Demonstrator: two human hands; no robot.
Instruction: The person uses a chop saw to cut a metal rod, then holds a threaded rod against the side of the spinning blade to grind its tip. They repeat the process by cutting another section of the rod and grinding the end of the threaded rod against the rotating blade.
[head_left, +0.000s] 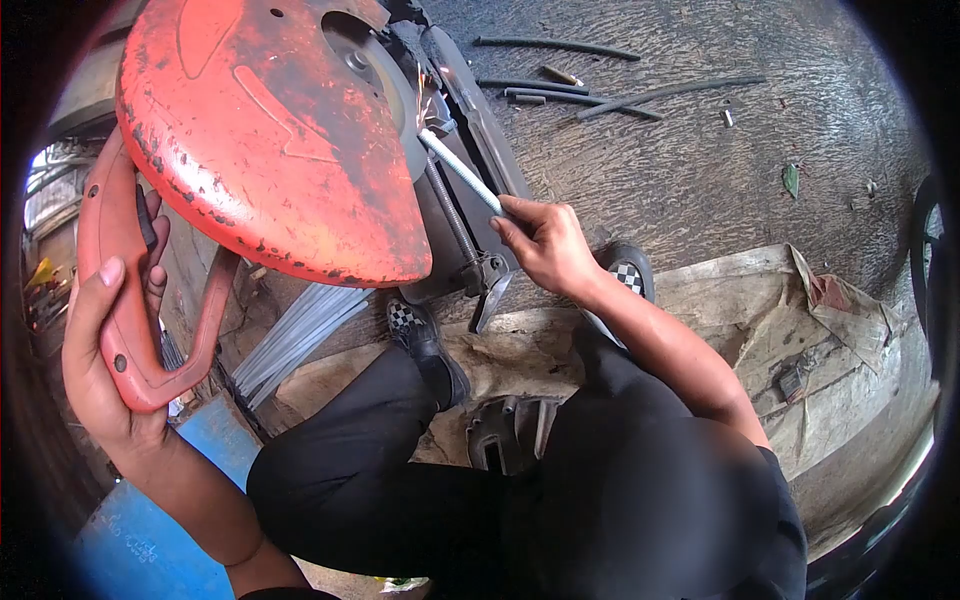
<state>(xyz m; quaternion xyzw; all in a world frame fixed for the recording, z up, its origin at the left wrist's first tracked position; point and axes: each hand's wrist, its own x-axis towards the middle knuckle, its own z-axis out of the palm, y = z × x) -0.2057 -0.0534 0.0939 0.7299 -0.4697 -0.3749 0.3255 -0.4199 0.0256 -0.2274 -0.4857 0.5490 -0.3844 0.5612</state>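
Note:
My left hand (pixel 105 345) is wrapped round the red handle (pixel 118 300) of a cut-off saw, its fingers by the dark trigger. The saw's scuffed red guard (pixel 270 150) covers much of the upper left. Under its edge shows the grey cutting disc (pixel 402 110). My right hand (pixel 545 240) pinches one end of a thin metal rod (pixel 465 175), which looks threaded. The rod's far end meets the disc's edge, and small sparks fly up there. Below the rod runs the vise screw (pixel 450 212) of the saw's base. The guard hides the rest of the disc.
Several dark rods or hoses (pixel 620 95) and short cut pieces lie on the worn floor beyond. A bundle of long grey rods (pixel 300 335) lies left of my shoe (pixel 425 350). Dirty cloth (pixel 720 300) spreads under my feet. A blue panel (pixel 150 530) is at lower left.

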